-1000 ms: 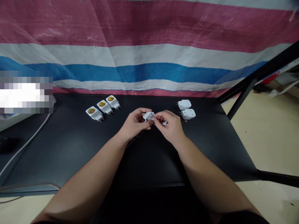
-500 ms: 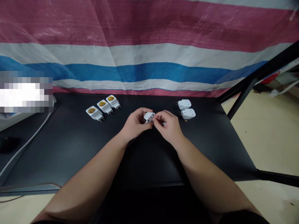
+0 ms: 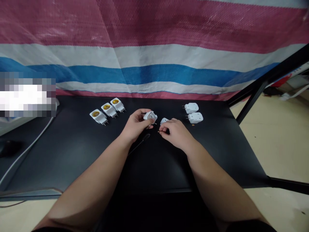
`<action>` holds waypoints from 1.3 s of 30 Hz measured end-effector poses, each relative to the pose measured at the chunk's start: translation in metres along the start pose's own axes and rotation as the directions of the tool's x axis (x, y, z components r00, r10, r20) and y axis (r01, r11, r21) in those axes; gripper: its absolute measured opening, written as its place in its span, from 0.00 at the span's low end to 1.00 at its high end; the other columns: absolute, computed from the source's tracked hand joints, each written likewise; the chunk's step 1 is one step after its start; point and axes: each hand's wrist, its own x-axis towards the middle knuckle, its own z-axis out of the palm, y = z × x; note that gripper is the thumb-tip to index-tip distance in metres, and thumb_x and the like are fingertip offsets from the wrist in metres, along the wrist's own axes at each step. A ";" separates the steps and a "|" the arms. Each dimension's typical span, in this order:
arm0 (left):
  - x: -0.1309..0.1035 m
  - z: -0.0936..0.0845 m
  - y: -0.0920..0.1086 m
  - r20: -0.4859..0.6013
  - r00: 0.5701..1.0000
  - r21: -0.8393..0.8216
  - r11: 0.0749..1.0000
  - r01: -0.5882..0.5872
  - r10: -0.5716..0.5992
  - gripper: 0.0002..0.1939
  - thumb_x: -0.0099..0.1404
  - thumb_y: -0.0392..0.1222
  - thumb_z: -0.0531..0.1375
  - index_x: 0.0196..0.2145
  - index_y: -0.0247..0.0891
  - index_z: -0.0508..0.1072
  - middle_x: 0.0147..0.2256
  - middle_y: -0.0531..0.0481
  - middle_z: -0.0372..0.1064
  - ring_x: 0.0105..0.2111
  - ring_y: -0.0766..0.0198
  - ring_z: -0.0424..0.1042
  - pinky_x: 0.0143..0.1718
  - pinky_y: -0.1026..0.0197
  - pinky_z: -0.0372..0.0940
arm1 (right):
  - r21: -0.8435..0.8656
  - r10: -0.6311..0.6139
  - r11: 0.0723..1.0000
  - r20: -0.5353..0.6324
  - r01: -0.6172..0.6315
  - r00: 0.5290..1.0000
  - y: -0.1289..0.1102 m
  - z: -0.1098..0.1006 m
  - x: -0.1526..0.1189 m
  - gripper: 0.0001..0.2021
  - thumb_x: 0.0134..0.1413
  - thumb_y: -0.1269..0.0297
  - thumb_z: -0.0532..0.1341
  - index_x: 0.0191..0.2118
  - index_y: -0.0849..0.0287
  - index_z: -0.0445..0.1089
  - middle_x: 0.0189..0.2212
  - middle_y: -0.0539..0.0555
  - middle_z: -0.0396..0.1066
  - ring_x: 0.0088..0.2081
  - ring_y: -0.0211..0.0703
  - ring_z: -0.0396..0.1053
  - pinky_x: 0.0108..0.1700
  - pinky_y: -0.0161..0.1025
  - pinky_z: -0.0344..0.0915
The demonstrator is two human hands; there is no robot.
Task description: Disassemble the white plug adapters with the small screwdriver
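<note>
Two hands over the black counter (image 3: 72,154): left hand (image 3: 135,124) grips a white plug shell (image 3: 150,116); right hand (image 3: 176,133) pinches a small white piece (image 3: 163,121). Striped tarp (image 3: 154,48) behind, pale floor (image 3: 277,138) right.

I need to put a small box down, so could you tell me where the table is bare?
Bare: the near table left of the left forearm, and right of the right forearm. Crowded: the far strip with three lamp-socket adapters, both hands, and two white plug adapters.
</note>
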 end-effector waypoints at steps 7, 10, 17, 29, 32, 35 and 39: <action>0.000 0.002 0.003 -0.009 0.998 -0.031 0.998 0.055 -0.055 0.26 0.54 0.40 0.80 0.48 0.36 0.78 0.37 0.48 0.80 0.35 0.64 0.80 0.31 0.66 0.78 | 0.349 0.151 0.932 -0.142 -0.093 0.978 -0.006 -0.012 0.000 0.05 0.64 0.65 0.70 0.36 0.54 0.76 0.30 0.49 0.78 0.30 0.41 0.73 0.36 0.43 0.68; -0.002 0.002 0.003 0.031 0.998 -0.026 0.998 0.058 -0.057 0.27 0.55 0.39 0.79 0.50 0.36 0.77 0.37 0.48 0.80 0.35 0.63 0.80 0.31 0.65 0.78 | 0.444 0.184 0.893 -0.206 -0.076 0.961 -0.007 -0.010 0.000 0.04 0.65 0.62 0.70 0.37 0.54 0.77 0.31 0.50 0.80 0.32 0.42 0.75 0.37 0.43 0.70; -0.006 0.004 0.003 0.125 0.992 0.011 1.000 0.025 -0.027 0.27 0.56 0.37 0.79 0.51 0.35 0.77 0.40 0.48 0.80 0.34 0.65 0.79 0.31 0.65 0.78 | 0.450 0.138 0.893 -0.284 0.005 0.949 -0.009 -0.001 0.002 0.03 0.64 0.67 0.66 0.42 0.54 0.78 0.37 0.53 0.81 0.37 0.45 0.80 0.41 0.45 0.77; -0.010 0.009 0.001 0.248 0.968 -0.015 0.999 -0.044 0.046 0.25 0.58 0.38 0.79 0.50 0.36 0.77 0.39 0.49 0.80 0.36 0.64 0.80 0.35 0.63 0.80 | 0.304 0.025 0.948 -0.368 0.095 0.929 -0.012 -0.001 0.003 0.04 0.67 0.69 0.66 0.40 0.54 0.78 0.36 0.51 0.73 0.33 0.41 0.72 0.37 0.43 0.73; -0.010 0.009 0.001 0.275 0.959 -0.007 0.998 -0.062 0.062 0.25 0.58 0.37 0.79 0.51 0.36 0.78 0.38 0.50 0.80 0.36 0.65 0.80 0.36 0.63 0.81 | 0.353 0.036 0.930 -0.364 0.102 0.931 -0.011 -0.001 0.003 0.04 0.65 0.70 0.67 0.38 0.54 0.78 0.35 0.50 0.73 0.32 0.40 0.71 0.37 0.42 0.72; -0.012 0.009 0.002 0.294 0.954 0.003 0.997 -0.071 0.067 0.24 0.59 0.37 0.79 0.51 0.36 0.78 0.38 0.49 0.80 0.36 0.65 0.80 0.37 0.64 0.80 | 0.438 0.104 0.898 -0.314 0.047 0.944 -0.010 0.000 0.004 0.03 0.63 0.68 0.68 0.37 0.54 0.76 0.35 0.50 0.72 0.32 0.40 0.71 0.37 0.42 0.71; -0.013 0.009 0.002 0.319 0.946 -0.023 0.998 -0.050 0.055 0.24 0.60 0.37 0.79 0.52 0.37 0.79 0.40 0.48 0.82 0.35 0.65 0.81 0.38 0.64 0.80 | 0.614 0.261 0.783 -0.189 -0.093 0.947 -0.008 0.003 0.004 0.12 0.61 0.60 0.72 0.34 0.53 0.69 0.30 0.47 0.70 0.30 0.39 0.67 0.32 0.39 0.66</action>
